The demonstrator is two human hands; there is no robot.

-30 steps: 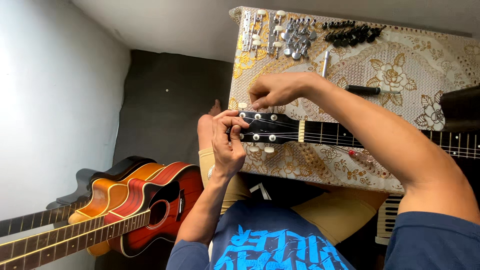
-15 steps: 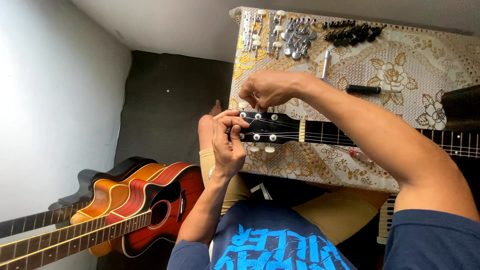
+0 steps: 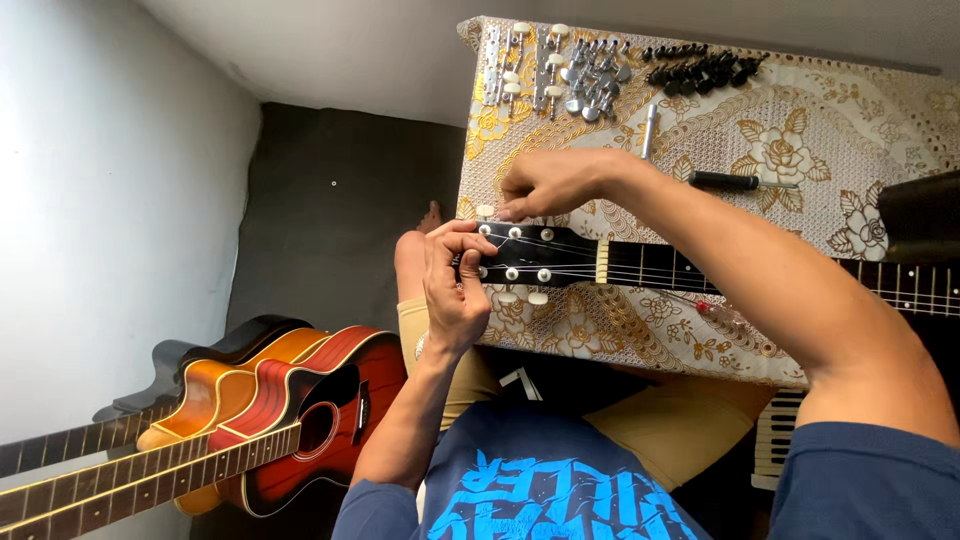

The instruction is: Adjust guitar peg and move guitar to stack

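A black guitar headstock (image 3: 545, 255) with white tuning pegs lies across the front of a table covered in a gold floral cloth (image 3: 800, 160). My left hand (image 3: 450, 285) grips the headstock's end, fingers curled over its tip. My right hand (image 3: 550, 185) reaches over from the right and pinches a white tuning peg on the headstock's far edge. The guitar neck (image 3: 760, 275) with its strings runs off to the right under my right forearm.
Rows of silver tuning machines (image 3: 545, 65) and a cluster of black ones (image 3: 700, 65) lie at the table's far edge. A black-handled screwdriver (image 3: 730, 181) lies on the cloth. Two sunburst acoustic guitars (image 3: 270, 405) lean at the lower left near the white wall.
My right hand has shifted slightly at the far-side peg, turning its fingers. My left hand and the headstock have stayed in place.
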